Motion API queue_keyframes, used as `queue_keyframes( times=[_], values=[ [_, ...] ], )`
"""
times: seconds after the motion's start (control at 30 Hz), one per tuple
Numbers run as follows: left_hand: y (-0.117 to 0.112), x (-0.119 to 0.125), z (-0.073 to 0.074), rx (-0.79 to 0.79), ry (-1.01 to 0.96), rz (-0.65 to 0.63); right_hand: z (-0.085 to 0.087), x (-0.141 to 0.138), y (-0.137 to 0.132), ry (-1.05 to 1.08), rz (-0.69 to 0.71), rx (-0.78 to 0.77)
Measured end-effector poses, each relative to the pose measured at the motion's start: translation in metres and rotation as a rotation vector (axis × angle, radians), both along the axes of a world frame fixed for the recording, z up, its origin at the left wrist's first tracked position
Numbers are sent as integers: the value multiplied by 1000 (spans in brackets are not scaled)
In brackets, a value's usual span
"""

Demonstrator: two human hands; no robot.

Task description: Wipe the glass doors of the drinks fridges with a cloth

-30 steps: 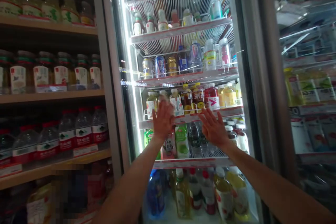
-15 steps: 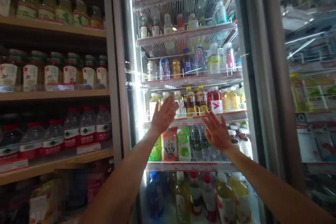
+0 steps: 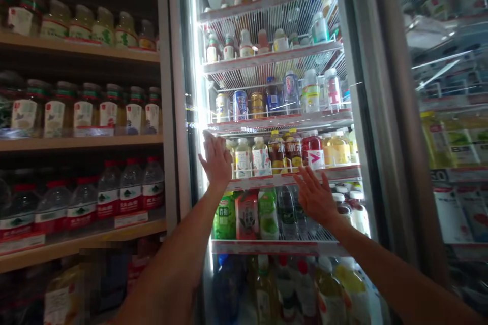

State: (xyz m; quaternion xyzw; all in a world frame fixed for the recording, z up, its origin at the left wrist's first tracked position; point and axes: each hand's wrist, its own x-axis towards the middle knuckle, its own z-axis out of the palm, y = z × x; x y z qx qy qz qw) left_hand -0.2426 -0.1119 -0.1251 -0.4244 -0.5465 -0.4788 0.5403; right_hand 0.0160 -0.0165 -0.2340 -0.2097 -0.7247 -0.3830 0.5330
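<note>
My left hand [image 3: 216, 161] is raised, fingers spread, in front of the left side of a lit drinks fridge. Pale-labelled bottles [image 3: 243, 158] stand on the shelf just right of it. My right hand [image 3: 314, 197] is open too, fingers stretched, before the shelf edge under a red drink bottle [image 3: 312, 150]. Brown bottles with yellow caps [image 3: 293, 148] stand left of that red one. Below the hands are a green bottle [image 3: 224, 217] and a pink-red bottle [image 3: 247, 216]. Neither hand holds anything. Faint reflections suggest glass before the shelves; whether my palms touch it, I cannot tell.
Wooden shelves [image 3: 82, 143] at left carry rows of jars and red-capped water bottles [image 3: 130, 188]. A metal door frame [image 3: 385, 111] borders the fridge on the right, with another drinks fridge beyond it. Cans [image 3: 240, 105] stand on a higher fridge shelf.
My left hand has moved left, from in front of the pale-labelled bottles to the fridge's left edge. The right hand stays nearly in place. The view has shifted slightly.
</note>
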Motion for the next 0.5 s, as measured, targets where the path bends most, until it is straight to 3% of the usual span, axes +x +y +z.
queue_keyframes(
  times=[0.03, 0.17, 0.23, 0.37, 0.43, 0.5],
  values=[
    [2, 3, -3, -17, 44, -9, 1, 0, 0, 2, -1, 2],
    [6, 14, -14, -306, 551, -104, 3, -1, -2, 6, -16, 14],
    [3, 7, -11, -263, 476, -103, 2, 0, -1, 6, -24, 17],
    [1, -7, -3, 53, -75, -60, -2, 2, -1, 0, -20, 13],
    [6, 3, -4, 4, -51, -91, 1, -1, -6, 21, 0, 2],
    [14, 21, -7, -118, 108, -151, 13, -12, -16, 72, 42, -12]
  ],
)
